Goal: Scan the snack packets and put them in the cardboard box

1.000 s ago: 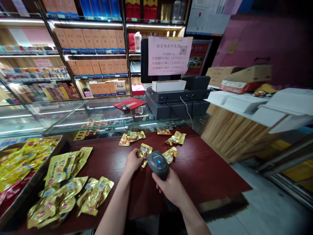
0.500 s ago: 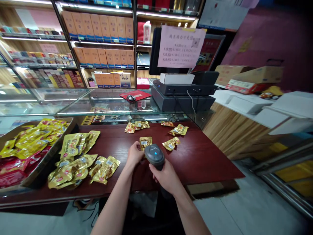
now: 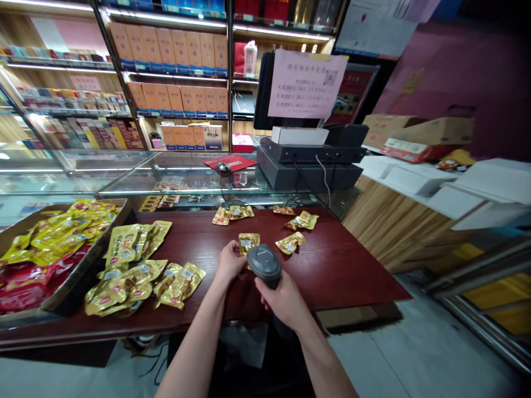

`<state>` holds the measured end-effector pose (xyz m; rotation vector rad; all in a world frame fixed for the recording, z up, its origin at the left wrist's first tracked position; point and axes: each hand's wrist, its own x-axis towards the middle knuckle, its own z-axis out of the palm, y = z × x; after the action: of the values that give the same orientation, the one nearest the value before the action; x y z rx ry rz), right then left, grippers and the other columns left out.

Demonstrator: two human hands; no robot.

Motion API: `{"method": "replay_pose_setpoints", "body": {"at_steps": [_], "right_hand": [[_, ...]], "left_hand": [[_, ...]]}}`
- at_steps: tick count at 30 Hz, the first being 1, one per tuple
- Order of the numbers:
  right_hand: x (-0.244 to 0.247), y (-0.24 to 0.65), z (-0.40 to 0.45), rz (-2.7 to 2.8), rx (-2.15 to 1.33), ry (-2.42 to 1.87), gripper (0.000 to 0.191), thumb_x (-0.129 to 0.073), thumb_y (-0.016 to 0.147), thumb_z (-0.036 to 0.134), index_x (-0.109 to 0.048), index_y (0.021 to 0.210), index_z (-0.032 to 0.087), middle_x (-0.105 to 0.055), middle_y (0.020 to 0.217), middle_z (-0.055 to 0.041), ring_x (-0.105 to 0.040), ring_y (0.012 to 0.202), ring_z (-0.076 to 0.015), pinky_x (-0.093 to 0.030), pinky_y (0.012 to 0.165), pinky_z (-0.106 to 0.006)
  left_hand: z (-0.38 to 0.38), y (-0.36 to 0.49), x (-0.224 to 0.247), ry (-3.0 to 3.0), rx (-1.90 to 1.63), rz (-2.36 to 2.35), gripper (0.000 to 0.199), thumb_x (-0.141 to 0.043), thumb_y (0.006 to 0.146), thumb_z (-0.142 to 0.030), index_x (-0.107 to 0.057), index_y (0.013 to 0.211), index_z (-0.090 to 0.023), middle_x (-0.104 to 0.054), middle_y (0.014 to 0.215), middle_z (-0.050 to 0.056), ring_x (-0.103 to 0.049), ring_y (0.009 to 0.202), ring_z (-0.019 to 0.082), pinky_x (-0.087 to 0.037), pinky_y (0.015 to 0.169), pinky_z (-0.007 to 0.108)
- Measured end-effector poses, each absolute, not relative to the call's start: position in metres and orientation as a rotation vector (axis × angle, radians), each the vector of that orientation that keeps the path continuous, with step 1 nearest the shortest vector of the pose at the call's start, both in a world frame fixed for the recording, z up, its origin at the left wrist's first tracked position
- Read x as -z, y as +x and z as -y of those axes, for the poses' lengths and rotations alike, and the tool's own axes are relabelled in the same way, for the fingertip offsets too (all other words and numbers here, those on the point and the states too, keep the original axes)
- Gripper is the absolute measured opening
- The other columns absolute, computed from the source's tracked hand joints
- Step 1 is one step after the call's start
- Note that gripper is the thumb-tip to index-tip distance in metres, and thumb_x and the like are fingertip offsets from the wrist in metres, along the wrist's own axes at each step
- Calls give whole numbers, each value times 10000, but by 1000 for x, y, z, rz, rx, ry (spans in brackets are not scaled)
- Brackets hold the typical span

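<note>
My right hand is wrapped round the handle of a dark grey barcode scanner, its head tilted over the table. In front of it lies a gold snack packet with a barcode label facing up. My left hand grips the near left edge of that packet, fingers bent; the scanner head hides part of the packet. Beyond, to the right, rests another gold packet. Left of my forearm are loose gold packets and a larger heap of them.
A cardboard box of yellow and red packets stands at the left of the dark red table. Several small packets lie toward the table's back. Behind are a glass counter and a monitor with a pink sign.
The blue light on the scanner's head is no longer lit. The hands, scanner and packets stay nearly in place; the view has shifted slightly.
</note>
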<state>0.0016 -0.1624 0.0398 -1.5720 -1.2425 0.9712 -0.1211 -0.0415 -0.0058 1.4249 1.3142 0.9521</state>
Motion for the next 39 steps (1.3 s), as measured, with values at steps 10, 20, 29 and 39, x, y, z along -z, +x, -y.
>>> {"method": "replay_pose_setpoints", "body": {"at_steps": [10,20,29,39], "right_hand": [[-41,10,155,1229,-981,-1548,251,-647,776,415,-548,834,192,-593,510,33,-567,417,-151,-462,420,-247],[-23,-2,134,1322,-1015,-1539,289,-652,767,455,-567,817,183,-617,523,18,-579,429,-153,-456,443,-258],[-29,3,137,1266,-1017,-1537,278,-637,762,449,-548,825,194,-594,503,42,-568,415,-147,-450,425,-249],[-26,70,160,1083,-879,-1638,260,-636,779,434,-552,800,188,-601,504,33,-576,416,-144,-451,429,-241]], "left_hand": [[60,-207,-37,1704,-922,-1667,254,-716,718,-351,-684,887,-165,-713,778,36,-645,708,178,-428,644,255],[98,-305,-54,1819,-607,-2071,515,-650,818,-325,-593,1300,-152,-726,971,96,-666,928,228,-446,807,288],[91,-281,-61,2150,-585,-2217,411,-583,882,-359,-640,1236,-158,-656,1109,126,-577,1101,277,-409,986,359],[41,-121,-58,2423,-578,-1629,374,-629,862,-318,-658,1194,-148,-653,1118,126,-575,1101,270,-425,975,350]]}}
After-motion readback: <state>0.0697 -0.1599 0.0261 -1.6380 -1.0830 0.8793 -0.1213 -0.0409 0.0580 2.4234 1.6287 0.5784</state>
